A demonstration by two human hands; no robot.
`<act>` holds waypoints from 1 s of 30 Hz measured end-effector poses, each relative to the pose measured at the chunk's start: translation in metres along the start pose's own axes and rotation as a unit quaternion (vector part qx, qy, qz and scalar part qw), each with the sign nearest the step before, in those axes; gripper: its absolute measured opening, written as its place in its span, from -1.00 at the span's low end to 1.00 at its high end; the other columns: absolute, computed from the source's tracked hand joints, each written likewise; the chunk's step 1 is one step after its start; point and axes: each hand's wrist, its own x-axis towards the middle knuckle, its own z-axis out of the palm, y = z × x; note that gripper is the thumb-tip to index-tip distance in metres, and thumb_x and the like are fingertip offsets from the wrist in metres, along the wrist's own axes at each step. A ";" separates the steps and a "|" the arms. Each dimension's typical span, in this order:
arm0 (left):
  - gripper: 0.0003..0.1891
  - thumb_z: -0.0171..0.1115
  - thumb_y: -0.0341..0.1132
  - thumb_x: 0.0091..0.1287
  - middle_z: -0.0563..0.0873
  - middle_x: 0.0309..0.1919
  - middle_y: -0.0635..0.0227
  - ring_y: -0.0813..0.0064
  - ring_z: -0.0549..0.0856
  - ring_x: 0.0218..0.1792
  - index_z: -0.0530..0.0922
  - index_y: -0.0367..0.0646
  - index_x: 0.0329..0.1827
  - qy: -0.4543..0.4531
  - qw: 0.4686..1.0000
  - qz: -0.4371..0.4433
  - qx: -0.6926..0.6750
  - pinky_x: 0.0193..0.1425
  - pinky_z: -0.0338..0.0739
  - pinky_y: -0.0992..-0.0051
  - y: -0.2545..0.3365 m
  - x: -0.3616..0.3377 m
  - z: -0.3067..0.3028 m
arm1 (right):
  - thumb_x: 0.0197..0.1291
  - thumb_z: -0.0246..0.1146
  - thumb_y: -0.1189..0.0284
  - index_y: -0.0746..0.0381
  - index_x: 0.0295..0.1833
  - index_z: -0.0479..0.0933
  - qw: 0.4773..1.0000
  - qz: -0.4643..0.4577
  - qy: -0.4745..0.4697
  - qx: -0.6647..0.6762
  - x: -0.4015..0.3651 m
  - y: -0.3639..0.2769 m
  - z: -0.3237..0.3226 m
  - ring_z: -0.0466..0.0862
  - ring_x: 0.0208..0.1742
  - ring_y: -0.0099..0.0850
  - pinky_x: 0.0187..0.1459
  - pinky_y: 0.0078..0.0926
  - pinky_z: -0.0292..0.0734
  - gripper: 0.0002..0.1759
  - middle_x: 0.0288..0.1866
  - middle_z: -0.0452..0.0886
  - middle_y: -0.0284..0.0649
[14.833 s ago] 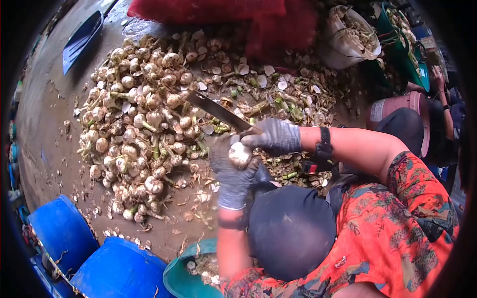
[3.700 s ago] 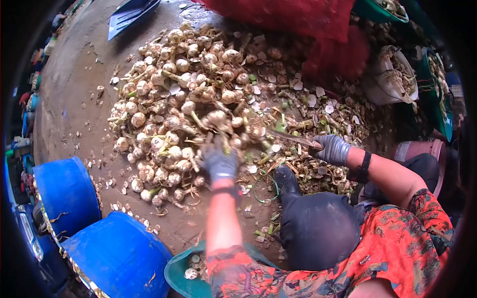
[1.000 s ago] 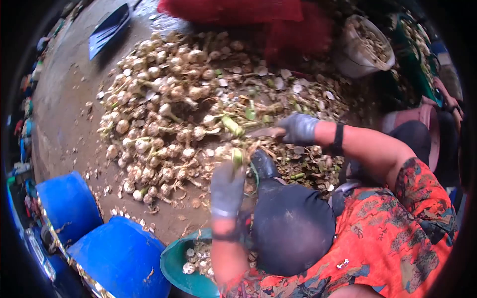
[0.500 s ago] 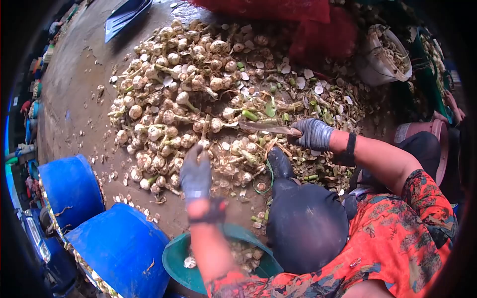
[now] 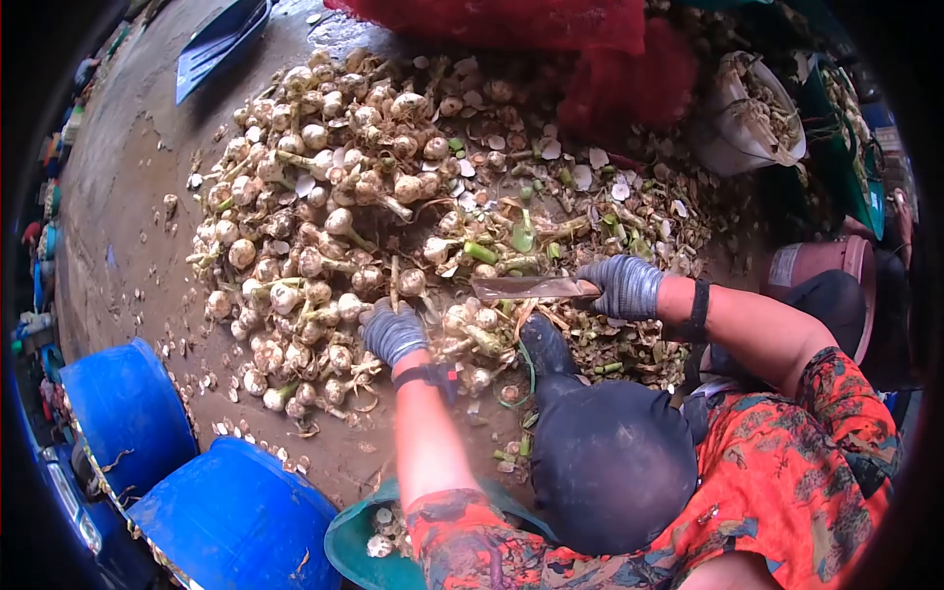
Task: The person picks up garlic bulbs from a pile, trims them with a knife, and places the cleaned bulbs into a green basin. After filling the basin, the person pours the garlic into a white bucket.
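Note:
My left hand (image 5: 393, 334), in a grey glove, is at the near side of a heap of garlic bulbs (image 5: 285, 295). Its fingers are closed over a garlic bulb that they mostly hide; the stalk (image 5: 395, 283) sticks out beyond the fingertips. In my right hand (image 5: 624, 287), also gloved, is a knife (image 5: 531, 287) with a broad, dirty blade pointing left over the garlic. Cut green stalk pieces (image 5: 480, 253) and pale root trimmings lie around the blade. A green basket (image 5: 359, 551) with some bulbs inside stands under my left forearm.
Two blue tubs (image 5: 236, 511) stand at the lower left. At the top are a blue scoop (image 5: 221, 49) and red mesh sacks (image 5: 511, 22). A white bucket (image 5: 728, 128) of trimmings and a pink bucket (image 5: 846, 265) stand on the right. My dark-clad knee (image 5: 610, 462) is close by.
My left hand has reached forward onto a garlic bulb and its fingers have closed over it. My right hand still holds the knife at nearly the same spot. The view has shifted slightly.

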 end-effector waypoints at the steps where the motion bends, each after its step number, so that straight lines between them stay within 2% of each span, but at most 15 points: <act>1: -0.63 0.30 -0.08 0.25 0.63 0.05 -0.08 -0.06 0.61 0.08 0.64 0.00 0.07 -0.053 0.998 -0.016 -0.002 0.15 0.52 0.08 0.000 -0.001 -0.006 | 0.17 0.31 0.08 0.11 0.02 0.60 1.000 -0.009 0.011 0.015 0.001 0.001 0.005 0.71 -0.17 0.00 -0.10 -0.15 0.59 -0.58 -0.24 0.71 0.00; 4: -0.72 0.27 -0.16 0.32 0.66 -0.09 -0.06 0.05 0.66 -0.07 0.61 -0.13 -0.02 -0.075 0.994 -0.020 -0.078 0.09 0.53 0.17 -0.016 0.012 0.006 | 0.18 0.30 0.05 0.08 0.08 0.59 0.999 -0.040 0.012 -0.007 0.003 0.002 0.008 0.70 -0.16 0.01 -0.11 -0.14 0.59 -0.55 -0.24 0.71 0.00; 6: -0.73 0.23 -0.24 0.38 0.68 -0.13 0.00 0.20 0.65 -0.15 0.54 -0.20 0.03 -0.129 0.932 -0.103 -0.322 0.05 0.52 0.27 -0.008 0.006 -0.023 | 0.19 0.30 0.06 0.06 0.12 0.59 0.999 -0.039 0.000 -0.005 -0.001 -0.008 0.000 0.71 -0.20 0.00 -0.15 -0.13 0.59 -0.54 -0.26 0.71 -0.01; 8: -0.72 0.19 -0.31 0.44 0.67 -0.11 0.21 0.38 0.60 -0.16 0.47 -0.33 0.07 -0.056 0.876 0.012 -0.479 0.01 0.51 0.35 -0.032 0.004 0.010 | 0.19 0.29 0.08 0.05 0.08 0.60 0.999 -0.032 0.004 0.024 -0.001 -0.014 -0.001 0.73 -0.26 -0.05 -0.20 -0.16 0.60 -0.58 -0.29 0.71 -0.04; 10: -0.68 0.22 -0.31 0.41 0.66 -0.14 0.28 0.48 0.59 -0.17 0.47 -0.31 0.12 -0.129 0.803 0.005 -0.582 0.01 0.51 0.41 0.004 -0.027 -0.039 | 0.19 0.29 0.07 0.02 0.00 0.61 0.993 -0.096 0.043 0.047 0.005 -0.022 0.001 0.73 -0.30 -0.12 -0.24 -0.22 0.61 -0.65 -0.34 0.71 -0.10; 11: -0.63 0.18 -0.29 0.45 0.64 0.02 0.21 0.45 0.62 -0.07 0.44 -0.26 0.23 -0.209 0.757 -0.018 -0.618 -0.06 0.63 0.47 0.015 -0.043 -0.060 | 0.19 0.29 0.09 0.03 -0.03 0.61 0.991 -0.101 0.052 0.071 0.003 -0.036 -0.003 0.73 -0.28 -0.11 -0.22 -0.21 0.60 -0.67 -0.32 0.71 -0.10; 14: -0.66 0.26 -0.25 0.42 0.67 -0.08 0.25 0.50 0.63 -0.14 0.51 -0.22 0.16 -0.165 0.843 0.170 -0.484 -0.13 0.60 0.47 0.025 -0.072 -0.049 | 0.10 0.29 0.23 0.06 0.00 0.60 0.980 -0.176 0.050 0.072 0.000 -0.078 -0.027 0.72 -0.22 -0.07 -0.18 -0.19 0.60 -0.67 -0.26 0.71 -0.09; 18: -0.74 0.27 -0.23 0.44 0.69 -0.24 0.43 0.67 0.60 -0.31 0.60 -0.15 0.08 -0.265 0.724 0.058 -0.635 -0.30 0.53 0.63 0.058 -0.116 -0.110 | 0.25 0.27 0.07 0.14 -0.02 0.61 0.998 0.006 -0.047 0.035 0.021 -0.031 -0.026 0.72 -0.24 -0.12 -0.16 -0.22 0.59 -0.61 -0.28 0.71 -0.04; 19: -0.74 0.30 -0.24 0.42 0.68 -0.27 0.48 0.73 0.58 -0.32 0.61 -0.15 0.08 -0.235 0.703 0.059 -0.669 -0.32 0.50 0.68 0.056 -0.122 -0.105 | 0.24 0.28 0.02 0.17 -0.02 0.61 0.996 -0.030 0.007 0.089 0.015 0.000 -0.011 0.72 -0.23 -0.15 -0.15 -0.24 0.59 -0.56 -0.27 0.70 -0.04; 22: -0.65 0.33 -0.22 0.38 0.69 -0.15 0.31 0.50 0.67 -0.15 0.60 -0.27 0.11 -0.279 0.783 0.077 -0.550 -0.08 0.59 0.51 0.060 -0.128 -0.104 | 0.18 0.34 -0.08 0.25 -0.06 0.57 0.976 -0.083 0.146 0.140 -0.004 -0.002 -0.001 0.71 -0.17 -0.25 -0.10 -0.28 0.58 -0.43 -0.21 0.69 -0.04; 24: -0.65 0.28 -0.29 0.39 0.70 -0.13 0.27 0.49 0.65 -0.09 0.56 -0.31 0.14 -0.202 0.849 0.213 -0.440 0.07 0.55 0.46 0.083 -0.134 -0.116 | 0.14 0.41 0.03 0.28 0.10 0.55 0.966 -0.139 0.116 0.187 -0.001 -0.037 -0.009 0.66 -0.14 -0.42 -0.04 -0.37 0.56 -0.39 -0.16 0.69 -0.10; 25: -0.46 0.34 -0.32 0.32 0.64 -0.01 0.21 0.43 0.65 -0.08 0.40 -0.28 0.33 -0.285 0.807 0.171 -0.489 0.11 0.55 0.41 0.091 -0.133 -0.120 | 0.16 0.39 0.03 0.29 0.06 0.55 0.961 -0.139 0.105 0.214 0.002 -0.050 -0.016 0.64 -0.18 -0.42 -0.09 -0.36 0.55 -0.42 -0.22 0.68 -0.12; 28: -0.18 0.47 -0.26 0.20 0.54 0.14 0.17 0.36 0.63 -0.01 0.19 -0.19 0.47 -0.278 0.722 0.171 -0.610 0.08 0.57 0.39 0.082 -0.135 -0.130 | 0.20 0.33 0.04 0.27 -0.09 0.56 0.957 -0.079 0.051 0.273 -0.002 -0.072 -0.038 0.59 -0.27 -0.40 -0.18 -0.36 0.50 -0.52 -0.33 0.64 -0.21; 29: 0.07 0.61 -0.18 0.04 0.45 0.22 0.16 0.31 0.57 0.09 0.05 -0.10 0.54 -0.334 0.630 0.113 -0.692 0.10 0.57 0.40 0.076 -0.132 -0.129 | 0.24 0.28 0.03 0.22 -0.17 0.55 0.916 -0.071 0.068 0.390 0.007 -0.062 -0.021 0.55 -0.46 -0.45 -0.39 -0.46 0.47 -0.57 -0.50 0.56 -0.31; 30: 0.05 0.64 -0.16 0.01 0.47 0.23 0.17 0.35 0.52 0.16 0.13 -0.06 0.53 -0.332 0.568 0.105 -0.745 0.23 0.50 0.40 0.075 -0.133 -0.124 | 0.30 0.25 0.00 0.16 -0.22 0.52 0.865 0.072 -0.048 0.495 -0.002 -0.065 -0.030 0.44 -0.67 -0.55 -0.62 -0.61 0.33 -0.59 -0.64 0.44 -0.44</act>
